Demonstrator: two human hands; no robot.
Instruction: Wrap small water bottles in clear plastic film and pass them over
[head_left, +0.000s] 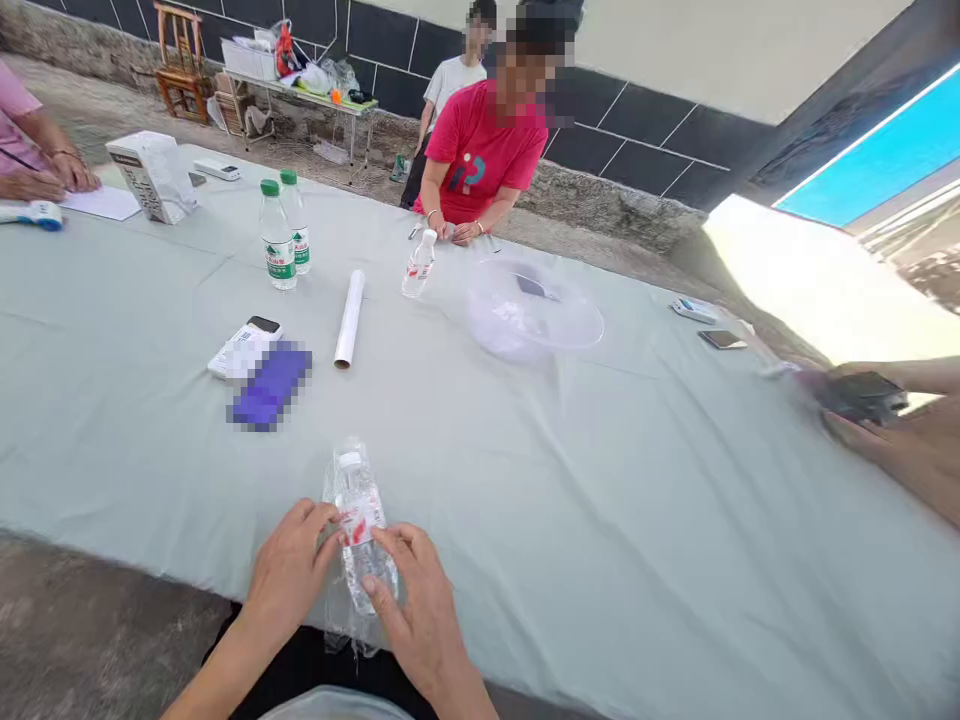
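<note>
A clear plastic water bottle [361,560] with a white cap and a red-and-white label lies on the cloth at the table's near edge. Thin clear plastic film [330,600] lies under and around it, hanging slightly over the edge. My left hand [292,560] grips the bottle's left side beside the label, fingers curled. From the right, my right hand [420,605] holds it with thumb and forefinger against its side. How much film is caught under my fingers I cannot tell.
Beyond lie a roll of film [349,320], a blurred purple item [271,388] and a white box [240,352]. Green-capped bottles [279,245], another white-capped bottle [418,265] and a clear basin [536,315] stand farther off. Other people are around the table; one arm [892,410] reaches in right.
</note>
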